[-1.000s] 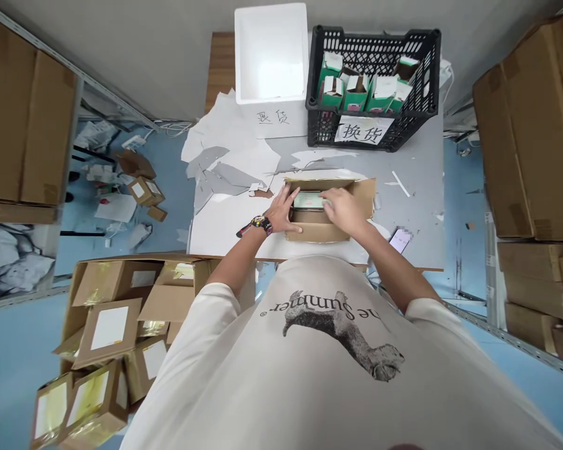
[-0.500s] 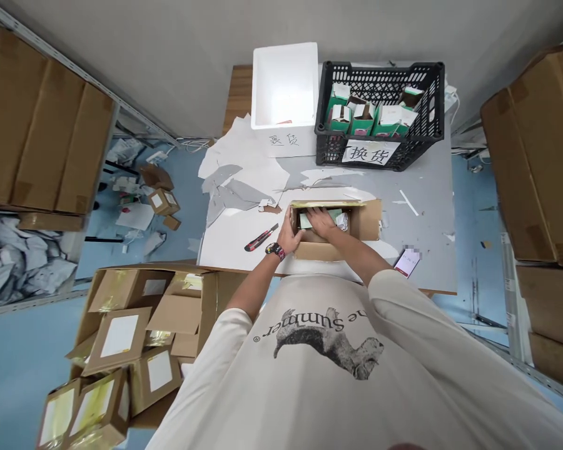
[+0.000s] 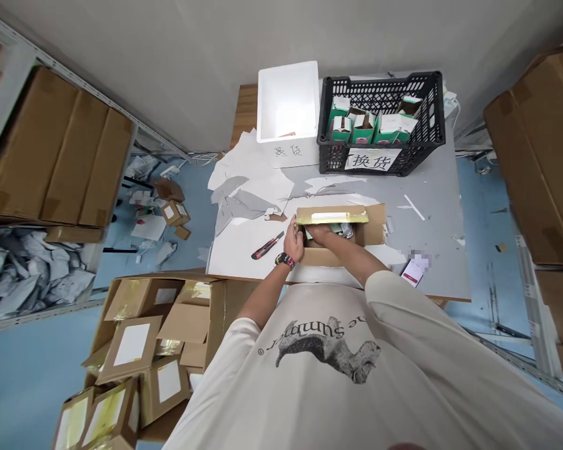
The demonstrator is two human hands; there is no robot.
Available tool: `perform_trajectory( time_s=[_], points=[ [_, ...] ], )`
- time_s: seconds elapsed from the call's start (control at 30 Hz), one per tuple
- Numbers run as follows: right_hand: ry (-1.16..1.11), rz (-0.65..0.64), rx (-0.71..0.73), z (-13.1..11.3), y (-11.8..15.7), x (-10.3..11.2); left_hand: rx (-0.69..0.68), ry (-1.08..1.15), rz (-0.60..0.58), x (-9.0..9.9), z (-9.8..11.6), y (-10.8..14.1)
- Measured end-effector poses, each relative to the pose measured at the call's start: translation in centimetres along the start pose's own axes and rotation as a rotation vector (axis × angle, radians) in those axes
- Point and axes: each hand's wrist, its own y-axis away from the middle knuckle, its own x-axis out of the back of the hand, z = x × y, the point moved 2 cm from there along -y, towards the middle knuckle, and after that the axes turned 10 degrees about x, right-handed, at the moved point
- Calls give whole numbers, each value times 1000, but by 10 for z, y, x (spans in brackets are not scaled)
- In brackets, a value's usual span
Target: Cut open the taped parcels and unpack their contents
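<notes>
Left hand: on my feed, the left hand [image 3: 294, 244] is curled around the left wall of the brown cardboard carton [image 3: 340, 256], thumb and fingers bracing it (a patterned wristwatch [image 3: 285, 260] makes that wrist easy to pick out).

Right hand: the right hand [image 3: 319, 235] reaches into the carton beneath the gold-lined flap [image 3: 331, 217]. Its fingertips are hidden, so I cannot tell whether they are grasping anything.

Carton contents: a green-and-white item [image 3: 331, 231] and a crumple of silver foil [image 3: 347, 230] sit just past the right hand, partly hidden.

Carton position: it lies at the near edge of the grey table [image 3: 431, 250], on a white paper sheet [image 3: 244, 244].

Step in hand: I judge this to be work inside the open carton, with one hand steadying and the other among the contents.

Next move: this position seems to call for the left hand's brace to stay firm and the flap to stay clear of the right wrist.

Nearby: a red-and-black utility knife [image 3: 266, 245] lies left of the carton, and a phone [image 3: 413, 273] lies to its right. Beyond them stand a black plastic crate [image 3: 328, 125] of green cartons [image 3: 340, 128] and a white foam box [image 3: 263, 106].
</notes>
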Motion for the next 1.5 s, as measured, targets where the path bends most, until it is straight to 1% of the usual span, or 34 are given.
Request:
perform_trajectory(
  time_s=[0.07, 0.13, 0.2, 0.23, 0.33, 0.43, 0.5, 0.57, 0.67, 0.73, 0.77, 0.83, 0.87, 0.93, 1.0, 1.03, 1.07, 1.13, 1.2, 1.27, 1.33, 1.37, 1.43, 1.5],
  points=[
    [26, -107, -23, 1, 1, 1, 1, -51, 16, -1, 0, 2],
    [39, -167, -75, 7, 9, 6, 6, -61, 52, -2, 0, 5],
    [81, -173, -128, 15, 23, 19, 14, -16, 92, -3, 1, 6],
    [100, -143, -146, 19, 33, 27, 17, 19, 106, -4, 2, 5],
    [83, 33, -171, 27, 65, 55, 9, 100, 127, -6, 6, -6],
    [5, 219, -222, 30, 90, 78, -46, 90, 151, -8, 11, -36],
    [-13, 359, -273, 31, 98, 93, -73, 38, 162, -8, 14, -63],
    [-11, 514, -306, 33, 102, 110, -59, -21, 140, -9, 18, -89],
    [-7, 725, -262, 31, 109, 137, -35, -21, 73, -10, 23, -116],
    [-14, 824, -200, 26, 120, 152, -53, 19, 35, -8, 28, -122],
    [-20, 861, -171, 22, 128, 158, -67, 33, 20, -7, 31, -120],
    [-25, 903, -120, 10, 148, 164, -91, 40, 20, -2, 36, -109],
    [-27, 905, -95, 2, 160, 163, -104, 37, 39, 1, 38, -98],
    [-40, 862, -52, -18, 185, 155, -133, 26, 112, 10, 41, -67],
    [-75, 756, -22, -37, 207, 137, -163, 1, 189, 19, 39, -25],
    [-98, 685, -16, -45, 216, 126, -177, -12, 195, 23, 36, -2],
    [-121, 606, -16, -51, 222, 113, -196, -27, 164, 26, 32, 20],
    [-158, 442, -32, -56, 227, 87, -254, -59, 46, 29, 21, 60],
    [-176, 300, -69, -49, 223, 60, -307, -74, -109, 25, 8, 86],
    [-184, 200, -117, -36, 215, 38, -327, -87, -248, 15, -2, 97],
    [-194, 126, -152, -24, 207, 20, -314, -99, -339, 0, -9, 97],
    [-201, 99, -156, -19, 205, 13, -296, -100, -363, -9, -11, 95],
    [-214, 77, -143, -14, 203, 3, -248, -88, -372, -25, -13, 89],
    [-214, 117, -141, -12, 203, -2, -204, -80, -368, -38, -13, 84]
  ],
)
